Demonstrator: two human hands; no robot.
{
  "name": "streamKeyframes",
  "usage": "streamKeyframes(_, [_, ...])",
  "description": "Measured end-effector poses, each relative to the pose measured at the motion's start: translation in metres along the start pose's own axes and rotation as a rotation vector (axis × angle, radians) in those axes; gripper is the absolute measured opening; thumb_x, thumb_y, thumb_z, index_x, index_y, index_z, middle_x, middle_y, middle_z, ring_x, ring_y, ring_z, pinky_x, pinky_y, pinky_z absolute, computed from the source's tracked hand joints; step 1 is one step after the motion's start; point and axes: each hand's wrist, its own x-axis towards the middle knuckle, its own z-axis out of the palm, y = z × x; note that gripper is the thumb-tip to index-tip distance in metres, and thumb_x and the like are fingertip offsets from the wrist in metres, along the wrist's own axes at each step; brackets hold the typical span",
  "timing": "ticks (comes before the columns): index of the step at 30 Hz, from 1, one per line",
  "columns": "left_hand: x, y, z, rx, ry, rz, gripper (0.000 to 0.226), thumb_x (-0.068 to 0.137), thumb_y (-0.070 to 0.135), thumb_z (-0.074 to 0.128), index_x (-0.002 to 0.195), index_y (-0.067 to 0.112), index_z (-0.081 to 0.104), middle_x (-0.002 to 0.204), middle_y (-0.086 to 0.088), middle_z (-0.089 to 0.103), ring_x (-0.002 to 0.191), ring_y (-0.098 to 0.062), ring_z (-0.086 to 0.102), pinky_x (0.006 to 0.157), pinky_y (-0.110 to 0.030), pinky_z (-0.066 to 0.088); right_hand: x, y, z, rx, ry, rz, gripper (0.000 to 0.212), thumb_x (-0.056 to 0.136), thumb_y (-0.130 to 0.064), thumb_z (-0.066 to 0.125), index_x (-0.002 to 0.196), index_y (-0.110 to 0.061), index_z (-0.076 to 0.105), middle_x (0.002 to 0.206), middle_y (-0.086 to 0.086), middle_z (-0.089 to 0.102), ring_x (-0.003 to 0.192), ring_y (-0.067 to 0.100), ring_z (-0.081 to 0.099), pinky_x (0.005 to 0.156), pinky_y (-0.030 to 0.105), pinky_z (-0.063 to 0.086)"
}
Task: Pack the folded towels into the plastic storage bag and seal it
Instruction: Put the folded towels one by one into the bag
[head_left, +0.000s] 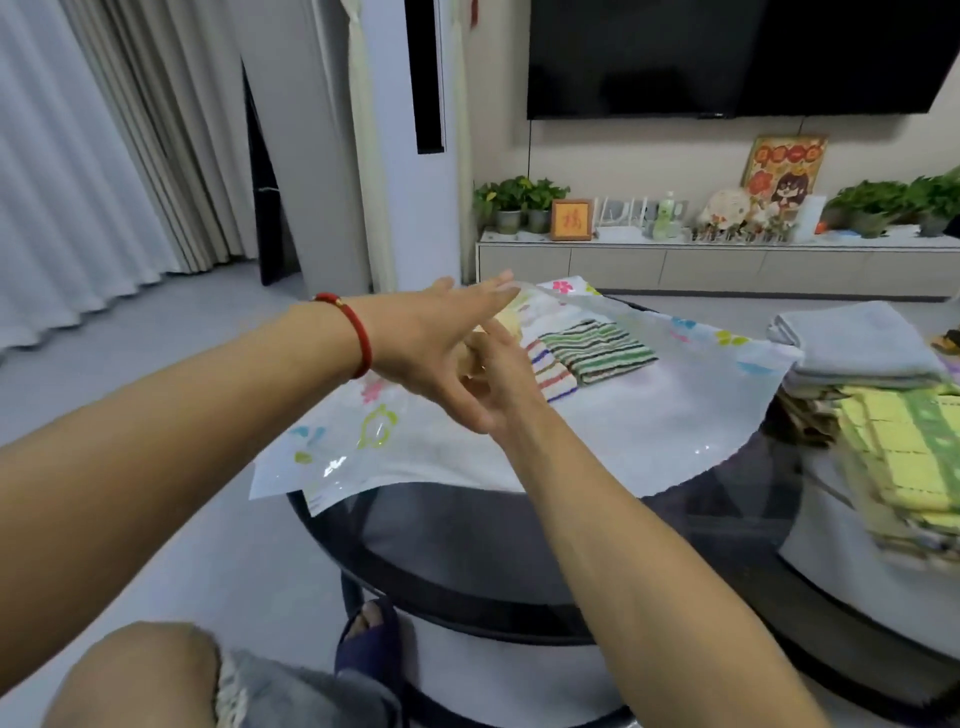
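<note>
Towels (597, 353), striped and folded, lie inside the clear plastic storage bag (649, 415) at frame centre, spread over a dark round table (493, 530). I see my left hand (436, 338), fingers spread wide, lifting the bag's upper film at its far edge. My right hand (498, 379) sits under it; I cannot tell its grip. More folded towels (883, 415) are stacked at right.
</note>
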Motion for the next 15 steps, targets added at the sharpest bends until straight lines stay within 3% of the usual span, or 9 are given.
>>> streamKeyframes(2, [-0.004,-0.007,-0.006,-0.015,0.01,-0.013,0.138,0.051,0.086,0.07,0.154,0.041,-0.011,0.162,0.026,-0.011,0.154,-0.022,-0.003,0.124,-0.05,0.014,-0.001,0.03,0.005,-0.149,-0.052,0.082,0.041,0.105,-0.016,0.055,0.146,-0.017,0.053,0.141,0.013,0.064,0.114,0.022,0.071,0.096,0.04,0.06])
streamKeyframes(3, [-0.005,-0.011,-0.007,-0.024,0.012,-0.023,0.138,0.051,0.087,0.069,0.154,0.042,-0.011,0.162,0.027,-0.011,0.154,-0.02,-0.002,0.124,-0.05,0.014,-0.008,0.045,0.002,-0.29,-0.091,0.126,0.03,0.104,-0.022,0.055,0.134,-0.022,0.059,0.132,0.01,0.067,0.111,0.023,0.072,0.093,0.044,0.062])
streamKeyframes(5, [-0.009,-0.017,-0.005,-0.037,-0.004,-0.035,0.138,0.049,0.087,0.07,0.153,0.045,-0.011,0.162,0.027,-0.011,0.154,-0.018,-0.003,0.124,-0.051,0.012,-0.019,0.068,-0.009,-0.606,-0.123,0.156,0.012,0.098,-0.022,0.059,0.106,-0.031,0.057,0.102,-0.001,0.068,0.08,0.01,0.076,0.072,0.03,0.066])
streamKeyframes(6, [-0.011,-0.017,-0.001,-0.028,-0.015,-0.028,0.138,0.049,0.086,0.071,0.153,0.045,-0.011,0.162,0.027,-0.012,0.154,-0.018,-0.004,0.125,-0.051,0.011,-0.023,0.077,-0.015,-0.677,-0.124,0.169,0.014,0.096,-0.019,0.06,0.102,-0.032,0.056,0.092,-0.003,0.067,0.068,0.008,0.076,0.063,0.025,0.065])
streamKeyframes(7, [-0.012,-0.017,0.003,-0.015,-0.022,-0.015,0.138,0.05,0.083,0.073,0.153,0.043,-0.011,0.162,0.026,-0.012,0.154,-0.017,-0.005,0.125,-0.049,0.01,-0.023,0.081,-0.016,-0.701,-0.121,0.176,0.018,0.093,-0.015,0.06,0.102,-0.03,0.059,0.086,-0.001,0.067,0.066,0.012,0.078,0.064,0.028,0.066])
streamKeyframes(9, [-0.014,-0.014,0.011,0.001,-0.031,0.001,0.137,0.053,0.077,0.075,0.154,0.041,-0.01,0.163,0.024,-0.011,0.153,-0.016,-0.004,0.125,-0.047,0.009,-0.019,0.089,-0.016,-0.754,-0.1,0.162,0.034,0.09,-0.01,0.056,0.121,-0.023,0.063,0.097,0.011,0.073,0.089,0.034,0.079,0.083,0.045,0.066])
streamKeyframes(11, [-0.016,-0.011,0.016,-0.002,-0.047,-0.01,0.135,0.056,0.074,0.076,0.154,0.041,-0.011,0.163,0.024,-0.011,0.154,-0.019,-0.007,0.125,-0.052,0.01,-0.012,0.094,-0.011,-0.845,-0.105,0.137,0.056,0.093,-0.012,0.054,0.149,-0.016,0.047,0.127,0.021,0.067,0.113,0.042,0.07,0.096,0.052,0.06])
streamKeyframes(15, [-0.022,-0.008,0.022,-0.057,-0.063,-0.016,0.135,0.053,0.075,0.075,0.154,0.043,-0.009,0.163,0.024,-0.008,0.153,-0.019,-0.011,0.125,-0.05,0.006,0.001,0.105,0.003,-0.633,-0.205,0.249,0.076,0.104,-0.021,0.055,0.166,-0.022,0.01,0.142,0.024,0.057,0.114,0.037,0.07,0.096,0.051,0.06])
